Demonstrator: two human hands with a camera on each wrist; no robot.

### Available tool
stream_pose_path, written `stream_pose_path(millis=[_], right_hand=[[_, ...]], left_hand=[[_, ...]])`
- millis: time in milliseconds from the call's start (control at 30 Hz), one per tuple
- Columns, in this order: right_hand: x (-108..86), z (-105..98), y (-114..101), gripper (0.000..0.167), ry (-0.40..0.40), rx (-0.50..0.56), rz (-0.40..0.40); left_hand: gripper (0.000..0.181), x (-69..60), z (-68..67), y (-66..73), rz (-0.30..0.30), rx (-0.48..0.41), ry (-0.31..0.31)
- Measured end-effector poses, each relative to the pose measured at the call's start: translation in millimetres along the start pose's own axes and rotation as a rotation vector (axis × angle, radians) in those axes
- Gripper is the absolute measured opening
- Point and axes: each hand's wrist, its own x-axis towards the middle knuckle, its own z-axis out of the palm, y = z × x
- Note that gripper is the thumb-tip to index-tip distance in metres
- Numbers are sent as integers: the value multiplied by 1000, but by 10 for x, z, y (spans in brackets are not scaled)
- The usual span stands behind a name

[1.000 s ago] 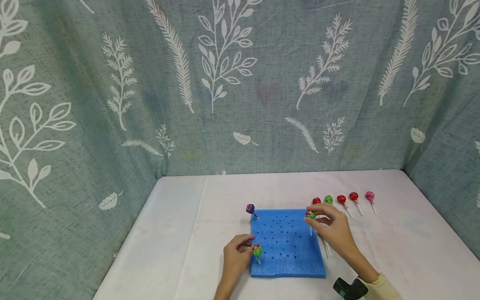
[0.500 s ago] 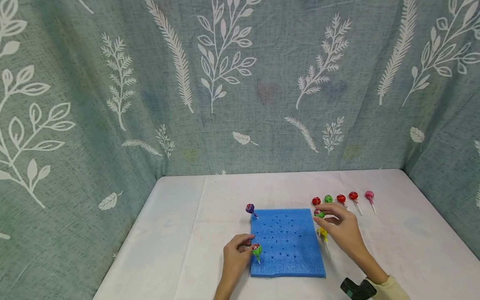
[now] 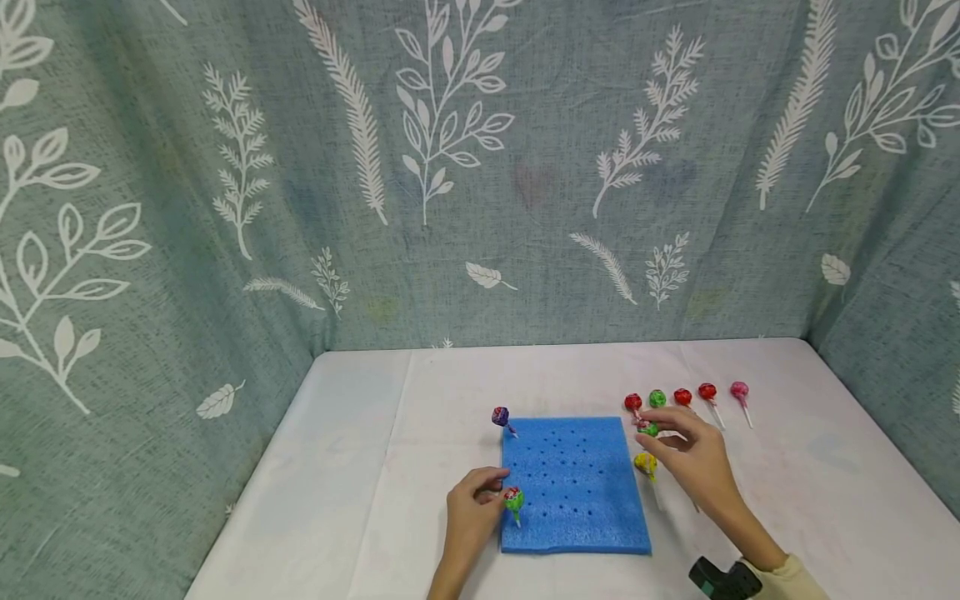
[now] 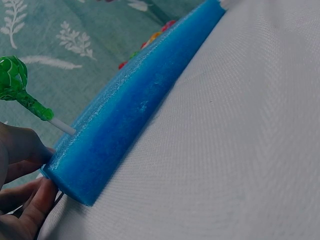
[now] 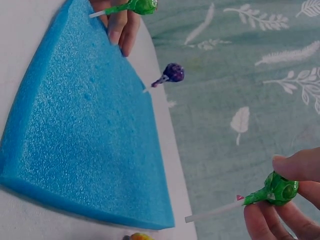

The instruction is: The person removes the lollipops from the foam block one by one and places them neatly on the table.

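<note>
A blue foam board [image 3: 573, 500] with rows of small holes lies on the table. My left hand [image 3: 472, 517] grips its left edge, with fingers [image 4: 37, 205] around the corner in the left wrist view. Beside that hand a green lollipop [image 3: 513, 500] stands in the board, and a purple lollipop [image 3: 501, 417] stands at the far left corner. Just off the board's right side, my right hand [image 3: 693, 458] pinches another green lollipop [image 5: 282, 190] by its head, its white stick free in the right wrist view.
A yellow lollipop [image 3: 646, 465] lies beside the board's right edge. Behind my right hand, red lollipops [image 3: 707, 392], a green one [image 3: 657, 399] and a pink one [image 3: 740, 390] lie in a row. Patterned curtains [image 3: 480, 183] surround the white table [image 3: 360, 450].
My right hand has moved right with its green lollipop, from above the board's right edge to beyond it, uncovering the yellow lollipop. The left hand has stayed in place.
</note>
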Motion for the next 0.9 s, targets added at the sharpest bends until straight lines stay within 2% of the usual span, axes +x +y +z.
stream_pose_path(millis=[67, 167, 267, 400, 500, 600, 633, 767, 900], right_hand=[[-5, 10, 136, 32, 7, 1, -15], [-8, -7, 199, 34, 3, 24, -14], [-11, -32, 195, 33, 8, 23, 2], [-9, -94, 73, 33, 3, 7, 29], [-6, -108, 208, 35, -1, -10, 46], [-10, -82, 479, 35, 26, -38, 23], [-10, -89, 494, 34, 27, -40, 27], [-18, -151, 294, 32, 27, 13, 23], [-23, -243, -109, 31, 20, 0, 42]], left_hand=[[29, 0, -1, 4, 0, 0, -3], [28, -1, -3, 9, 8, -7, -5], [28, -2, -5, 11, 17, -12, -7], [27, -6, -4, 15, 18, -10, -5], [27, -7, -1, 16, 16, -3, -1], [28, -8, -3, 23, 12, 3, 2], [28, -9, -3, 25, 12, 4, 2], [30, -15, -5, 35, 22, 6, 6], [30, -18, -3, 32, 33, 4, 7]])
